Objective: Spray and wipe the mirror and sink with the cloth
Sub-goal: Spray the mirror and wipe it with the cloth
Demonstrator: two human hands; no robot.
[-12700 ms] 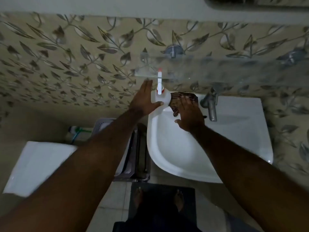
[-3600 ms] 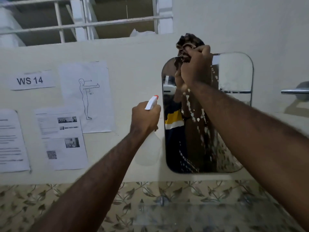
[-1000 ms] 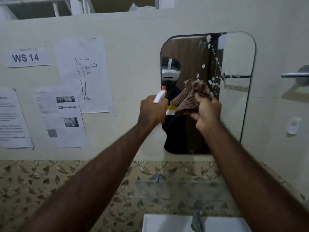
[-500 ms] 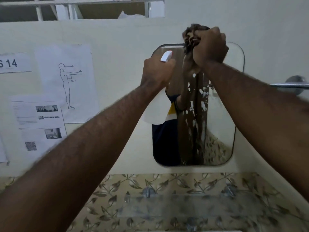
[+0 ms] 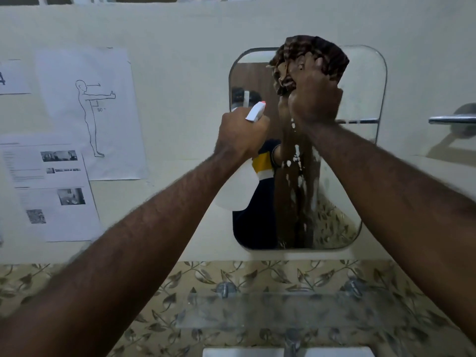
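My right hand clenched the brown cloth in a wad against the top of the mirror. It looked soft and limp, and I judged it best gripped bunched. My left hand was wrapped round the neck of the spray bottle, light plastic and likely slick when wet. White streaks ran down the mirror. Below, a glass shelf and the tap stood over the sink, obstructing a downward reach.
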